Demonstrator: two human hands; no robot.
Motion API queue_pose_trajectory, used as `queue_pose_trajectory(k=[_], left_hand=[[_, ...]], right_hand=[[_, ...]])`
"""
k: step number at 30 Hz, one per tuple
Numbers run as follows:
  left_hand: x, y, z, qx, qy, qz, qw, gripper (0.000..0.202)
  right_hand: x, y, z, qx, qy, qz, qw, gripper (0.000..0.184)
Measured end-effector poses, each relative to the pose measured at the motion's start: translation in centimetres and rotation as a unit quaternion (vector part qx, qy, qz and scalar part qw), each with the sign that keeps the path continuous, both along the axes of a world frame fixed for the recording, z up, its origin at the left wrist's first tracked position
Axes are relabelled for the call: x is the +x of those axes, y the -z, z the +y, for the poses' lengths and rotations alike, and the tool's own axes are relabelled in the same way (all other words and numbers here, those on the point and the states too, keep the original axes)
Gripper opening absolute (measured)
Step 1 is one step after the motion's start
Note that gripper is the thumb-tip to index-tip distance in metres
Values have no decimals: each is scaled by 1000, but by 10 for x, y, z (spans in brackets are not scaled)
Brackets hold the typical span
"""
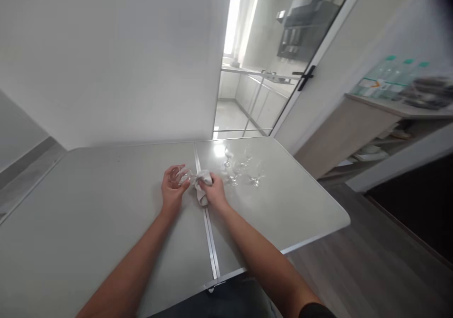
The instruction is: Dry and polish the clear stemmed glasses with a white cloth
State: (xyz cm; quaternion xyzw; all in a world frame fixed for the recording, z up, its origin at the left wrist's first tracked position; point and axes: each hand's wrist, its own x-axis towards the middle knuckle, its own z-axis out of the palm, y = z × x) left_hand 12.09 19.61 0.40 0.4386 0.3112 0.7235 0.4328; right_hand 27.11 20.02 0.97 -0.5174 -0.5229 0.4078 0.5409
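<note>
My left hand (172, 188) is closed around the bowl of a clear wine glass (181, 176), which lies sideways just above the grey folding table (88, 214). My right hand (213, 190) grips a pale grey cloth (202, 186) pressed against the stem end of that glass. Part of the cloth hangs down below my fingers. Both hands meet over the table's metal centre seam (208, 233).
Several clear stemmed glasses (242, 169) stand on the table just right of my hands. A glass sliding door (283, 72) opens onto a kitchen behind. A wooden shelf unit (371, 129) with bottles stands at the right. The table's front edge is near my body.
</note>
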Motion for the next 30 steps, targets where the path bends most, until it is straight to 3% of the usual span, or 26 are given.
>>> queue_pose_trajectory(k=[5, 9, 13, 15, 18, 23, 25, 28, 30], left_hand=[[1, -1, 2, -3, 0, 19, 1000, 69], [0, -3, 2, -6, -21, 6, 1000, 68], [-1, -4, 3, -12, -43, 16, 999, 66], [0, -4, 3, -22, -25, 15, 999, 67], [1, -4, 2, -29, 35, -1, 999, 69], [4, -6, -3, -32, 123, -12, 992, 71], [6, -8, -5, -33, 156, -9, 987, 77], [9, -12, -6, -27, 199, -10, 980, 87], [9, -14, -6, -35, 208, -3, 978, 73]], right_hand=[[3, -4, 1, 6, 20, -85, 996, 18], [3, -14, -13, 90, 69, -177, 978, 39], [6, -25, -24, 168, -5, -281, 945, 33], [6, -30, -26, 157, -42, -316, 935, 33], [3, -37, -24, 139, -31, -381, 914, 40], [-4, -40, -21, 74, -63, -523, 847, 16], [-1, -43, -29, 56, -55, -517, 852, 16], [19, -46, -56, 75, -30, -457, 886, 17], [48, -47, -80, 93, 5, -386, 918, 19]])
